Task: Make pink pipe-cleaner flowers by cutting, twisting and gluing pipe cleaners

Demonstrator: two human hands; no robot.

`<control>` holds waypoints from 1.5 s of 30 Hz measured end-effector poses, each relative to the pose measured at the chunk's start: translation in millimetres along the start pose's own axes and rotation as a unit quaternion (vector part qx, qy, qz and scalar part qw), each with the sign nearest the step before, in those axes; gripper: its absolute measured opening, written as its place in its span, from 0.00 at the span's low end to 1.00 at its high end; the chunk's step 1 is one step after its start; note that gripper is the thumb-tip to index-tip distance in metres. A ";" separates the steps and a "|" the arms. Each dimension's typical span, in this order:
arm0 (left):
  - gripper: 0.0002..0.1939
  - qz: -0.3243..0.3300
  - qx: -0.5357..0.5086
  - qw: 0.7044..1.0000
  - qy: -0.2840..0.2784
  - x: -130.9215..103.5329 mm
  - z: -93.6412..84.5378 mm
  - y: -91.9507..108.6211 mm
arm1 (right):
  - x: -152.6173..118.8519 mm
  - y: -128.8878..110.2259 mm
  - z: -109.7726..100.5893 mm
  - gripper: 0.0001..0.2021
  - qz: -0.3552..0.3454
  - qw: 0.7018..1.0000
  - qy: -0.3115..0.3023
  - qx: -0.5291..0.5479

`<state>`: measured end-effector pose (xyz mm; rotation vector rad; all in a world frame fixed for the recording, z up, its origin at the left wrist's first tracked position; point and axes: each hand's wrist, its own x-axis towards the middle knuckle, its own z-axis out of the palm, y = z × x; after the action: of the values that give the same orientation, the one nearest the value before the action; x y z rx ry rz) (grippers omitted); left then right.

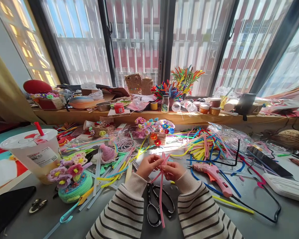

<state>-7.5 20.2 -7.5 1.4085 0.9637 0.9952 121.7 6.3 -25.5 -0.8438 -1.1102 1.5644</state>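
Both of my hands meet in front of me over the grey table, fingers pinched around pink pipe cleaners (161, 199). My left hand (149, 167) grips them from the left, and my right hand (174, 170) grips them from the right. The strands cross between my fingertips; one long end hangs down toward me and short ends stick up above. Just how they are joined is too small to make out. Below the hands lie scissors (153, 212) with black handles, partly behind the hanging strand. Striped sleeves cover both forearms.
A pink glue gun (215, 177) with a black cord lies at right, near a heap of colored pipe cleaners (201, 146). At left stand a drink cup (43, 154) and a green pot of fuzzy flowers (74, 189). A flower basket (156, 137) sits ahead.
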 end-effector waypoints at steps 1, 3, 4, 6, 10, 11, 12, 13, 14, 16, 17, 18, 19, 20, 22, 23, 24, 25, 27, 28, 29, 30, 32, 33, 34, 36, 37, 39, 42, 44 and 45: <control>0.15 -0.002 0.003 1.000 -0.003 -0.1 0.4 0.3 | 0.3 0.0 -0.2 0.11 0.034 0.999 -0.036 0.006; 0.14 -0.003 0.003 1.000 -0.006 -0.1 1.3 0.9 | 0.7 0.1 -0.3 0.11 0.068 0.995 -0.077 0.012; 0.14 -0.002 0.000 1.000 -0.005 0.0 1.7 1.0 | 0.9 0.0 -0.1 0.11 0.059 0.995 -0.075 0.014; 0.14 -0.001 -0.009 1.000 0.007 0.5 1.8 0.6 | 1.6 -0.1 0.3 0.11 0.044 0.997 -0.061 0.010; 0.13 -0.022 -0.067 0.997 0.029 2.2 0.6 -1.3 | 4.4 0.4 -1.3 0.11 0.018 1.000 -0.006 0.011; 0.13 -0.032 -0.087 0.995 0.033 2.5 0.2 -1.6 | 5.5 1.0 -2.5 0.12 0.012 1.000 0.001 0.014; 0.12 -0.042 -0.105 0.993 0.038 2.6 0.0 -1.7 | 6.8 2.0 -4.0 0.12 0.005 1.000 0.009 0.017; 0.12 -0.051 -0.121 0.990 0.044 2.5 -0.2 -1.7 | 8.1 3.1 -5.4 0.12 0.001 1.000 0.016 0.020; 0.12 -0.059 -0.134 0.988 0.052 2.3 -0.3 -1.6 | 9.3 4.5 -6.8 0.12 -0.002 0.999 0.026 0.022; 0.11 -0.074 -0.158 0.983 0.062 1.8 -0.2 -1.4 | 11.4 7.6 -8.7 0.12 -0.007 0.998 0.054 0.026; 0.11 -0.080 -0.167 0.980 0.066 1.5 -0.1 -1.3 | 12.2 9.1 -9.1 0.13 -0.010 0.997 0.069 0.028; 0.12 -0.086 -0.174 0.979 0.067 1.3 0.2 -1.3 | 12.8 10.6 -9.3 0.13 -0.016 0.996 0.084 0.026; 0.12 -0.090 -0.178 0.977 0.068 1.1 0.4 -1.4 | 13.3 12.0 -9.3 0.13 -0.022 0.995 0.095 0.022; 0.12 -0.093 -0.181 0.977 0.069 1.1 0.7 -1.6 | 13.7 13.3 -9.2 0.14 -0.029 0.994 0.103 0.017; 0.13 -0.093 -0.182 0.976 0.070 1.3 1.1 -2.5 | 14.2 15.2 -9.3 0.15 -0.040 0.993 0.108 0.005; 0.13 -0.093 -0.183 0.976 0.071 1.5 1.3 -3.0 | 14.4 15.8 -9.5 0.15 -0.044 0.993 0.110 -0.002; 0.13 -0.092 -0.184 0.976 0.071 1.7 1.5 -3.6 | 14.6 16.2 -9.8 0.16 -0.049 0.992 0.115 -0.011; 0.13 -0.093 -0.185 0.976 0.073 1.8 1.6 -4.2 | 14.8 16.4 -10.2 0.16 -0.054 0.991 0.121 -0.023; 0.12 -0.100 -0.187 0.974 0.076 2.0 2.0 -4.9 | 15.1 16.5 -10.7 0.16 -0.068 0.987 0.139 -0.048; 0.11 -0.103 -0.189 0.974 0.077 1.9 2.1 -5.1 | 15.2 16.5 -10.8 0.16 -0.075 0.985 0.147 -0.058; 0.11 -0.106 -0.191 0.973 0.078 1.9 2.2 -5.2 | 15.3 16.4 -10.7 0.16 -0.080 0.983 0.151 -0.064; 0.10 -0.109 -0.192 0.972 0.079 1.8 2.2 -5.3 | 15.4 16.5 -10.6 0.17 -0.083 0.982 0.152 -0.069; 0.09 -0.111 -0.193 0.972 0.079 1.9 1.9 -5.7 | 15.4 16.7 -10.6 0.17 -0.079 0.983 0.150 -0.072; 0.09 -0.113 -0.191 0.972 0.078 2.0 1.6 -6.2 | 15.4 16.9 -10.9 0.17 -0.074 0.984 0.146 -0.071; 0.09 -0.115 -0.188 0.972 0.076 2.2 1.2 -6.7 | 15.3 17.0 -11.3 0.17 -0.068 0.985 0.142 -0.067; 0.10 -0.120 -0.182 0.973 0.069 2.8 0.3 -7.6 | 15.2 17.1 -12.5 0.17 -0.058 0.988 0.132 -0.059; 0.11 -0.122 -0.178 0.974 0.065 3.0 0.0 -7.9 | 15.2 17.0 -13.1 0.16 -0.055 0.989 0.127 -0.055; 0.12 -0.122 -0.170 0.976 0.059 3.0 -0.6 -7.4 | 15.2 16.3 -14.2 0.16 -0.049 0.991 0.117 -0.048; 0.13 -0.124 -0.149 0.980 0.049 1.5 -1.0 -5.0 | 15.0 14.5 -14.4 0.16 -0.044 0.993 0.108 -0.031; 0.13 -0.125 -0.125 0.984 0.028 0.1 -1.3 -3.7 | 14.6 13.2 -13.9 0.16 -0.044 0.993 0.108 -0.023; 0.14 -0.127 -0.113 0.985 0.015 -0.6 -1.5 -3.4 | 14.3 12.7 -13.7 0.16 -0.043 0.993 0.108 -0.021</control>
<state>-9.2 20.3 -10.8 1.0572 0.9909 0.9048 126.4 22.4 -42.0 -0.9574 -1.0123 1.3469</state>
